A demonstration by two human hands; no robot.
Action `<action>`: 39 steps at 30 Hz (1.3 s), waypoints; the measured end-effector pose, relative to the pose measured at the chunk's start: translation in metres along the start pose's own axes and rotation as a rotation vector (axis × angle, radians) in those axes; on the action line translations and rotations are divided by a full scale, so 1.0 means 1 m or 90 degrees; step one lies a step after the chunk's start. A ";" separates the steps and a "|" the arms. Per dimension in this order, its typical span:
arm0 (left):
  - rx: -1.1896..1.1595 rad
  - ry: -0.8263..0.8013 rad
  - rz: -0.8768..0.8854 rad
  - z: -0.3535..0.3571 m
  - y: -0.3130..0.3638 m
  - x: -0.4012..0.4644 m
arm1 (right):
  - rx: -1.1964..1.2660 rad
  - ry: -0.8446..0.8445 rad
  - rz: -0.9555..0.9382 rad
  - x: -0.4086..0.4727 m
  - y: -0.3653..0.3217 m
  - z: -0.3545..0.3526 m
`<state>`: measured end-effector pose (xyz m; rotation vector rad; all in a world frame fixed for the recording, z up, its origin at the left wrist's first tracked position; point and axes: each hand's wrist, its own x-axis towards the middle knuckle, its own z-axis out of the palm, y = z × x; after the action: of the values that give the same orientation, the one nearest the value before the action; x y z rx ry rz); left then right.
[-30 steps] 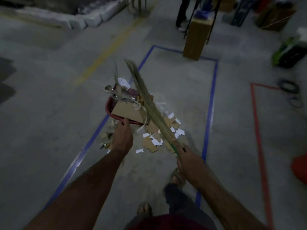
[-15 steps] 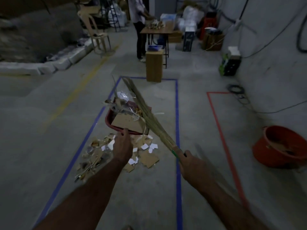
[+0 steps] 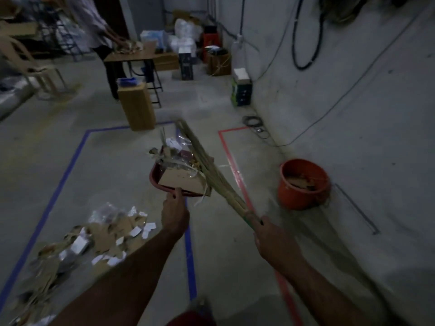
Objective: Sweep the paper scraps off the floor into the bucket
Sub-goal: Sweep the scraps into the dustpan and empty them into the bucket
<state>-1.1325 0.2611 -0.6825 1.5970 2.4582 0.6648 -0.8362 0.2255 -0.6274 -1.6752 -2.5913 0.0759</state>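
Currently: concrete floor [image 3: 117, 175] with blue and red tape outlines. Orange bucket [image 3: 303, 184] stands by the wall, right of the red line, cardboard bits inside. Pile of paper scraps [image 3: 98, 238] lies on the floor inside the blue outline, lower left, well apart from the bucket. Red dustpan [image 3: 156, 177] is held in the air, heaped with cardboard and scraps. Broom [image 3: 207, 165] lies across the heap. Left hand [image 3: 175, 214] grips the dustpan's near edge. Right hand [image 3: 274, 241] is wrapped around the broom handle.
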 end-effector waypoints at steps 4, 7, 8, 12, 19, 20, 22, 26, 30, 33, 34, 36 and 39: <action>-0.001 -0.029 0.055 0.040 0.086 0.016 | 0.006 -0.010 0.055 0.001 0.075 0.010; -0.012 -0.048 0.076 0.078 0.139 0.029 | -0.009 -0.021 0.086 0.011 0.132 0.021; -0.012 -0.052 0.080 0.092 0.156 0.036 | -0.006 -0.039 0.103 0.016 0.152 0.023; -0.003 -0.075 0.082 0.144 0.224 0.067 | 0.009 -0.031 0.130 0.042 0.233 0.030; -0.007 -0.126 0.107 0.233 0.335 0.110 | -0.010 -0.080 0.173 0.078 0.355 0.021; -0.016 -0.134 0.109 0.244 0.351 0.115 | 0.001 -0.089 0.180 0.081 0.372 0.019; -0.027 -0.148 0.114 0.265 0.380 0.120 | 0.026 -0.120 0.178 0.089 0.406 0.020; -0.012 -0.182 0.125 0.313 0.436 0.133 | 0.031 -0.100 0.155 0.098 0.471 0.030; 0.030 -0.238 0.119 0.374 0.488 0.154 | -0.011 -0.119 0.157 0.117 0.551 0.061; 0.062 -0.281 0.107 0.428 0.527 0.172 | 0.040 -0.176 0.190 0.137 0.615 0.083; 0.079 -0.297 0.108 0.447 0.539 0.178 | 0.064 -0.201 0.210 0.146 0.637 0.092; 0.106 -0.320 0.103 0.482 0.566 0.189 | 0.120 -0.254 0.263 0.167 0.675 0.103; 0.143 -0.361 0.061 0.534 0.600 0.205 | 0.115 -0.295 0.259 0.196 0.728 0.127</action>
<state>-0.5350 0.8028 -0.8755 1.6922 2.0923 -0.0679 -0.2639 0.7018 -0.8021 -2.3022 -2.3597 0.7729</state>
